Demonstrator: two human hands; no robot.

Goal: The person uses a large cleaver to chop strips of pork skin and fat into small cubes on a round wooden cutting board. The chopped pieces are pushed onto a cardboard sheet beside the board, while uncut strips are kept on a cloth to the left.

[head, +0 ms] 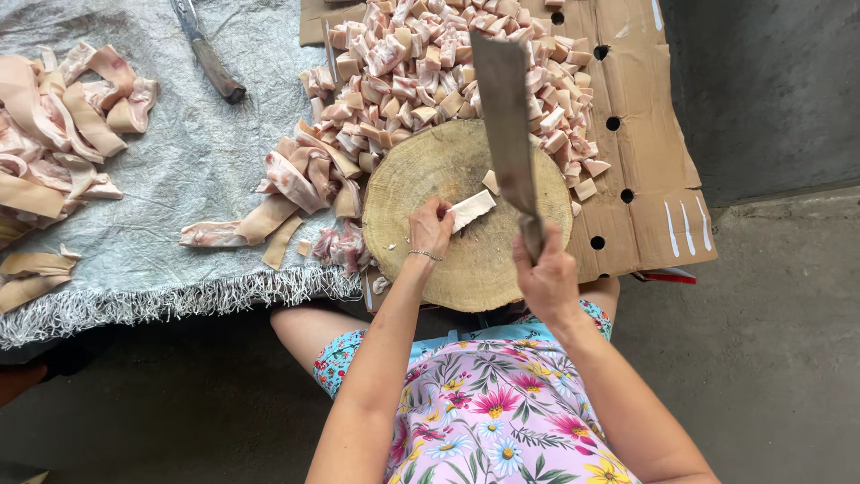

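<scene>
My right hand (546, 273) grips the handle of a large cleaver (504, 108), its blade raised above a round wooden chopping block (421, 175). My left hand (430, 226) presses down on a pale strip of pork fat (470, 209) lying on the block. A small cut piece (490, 182) sits on the block just beyond the strip.
A heap of cut meat cubes (448, 67) lies on flattened cardboard (645, 179) behind the block. Long uncut strips (296, 184) and another pile (54, 125) rest on a grey woven sheet (197, 161). A second knife (208, 56) lies at the far edge.
</scene>
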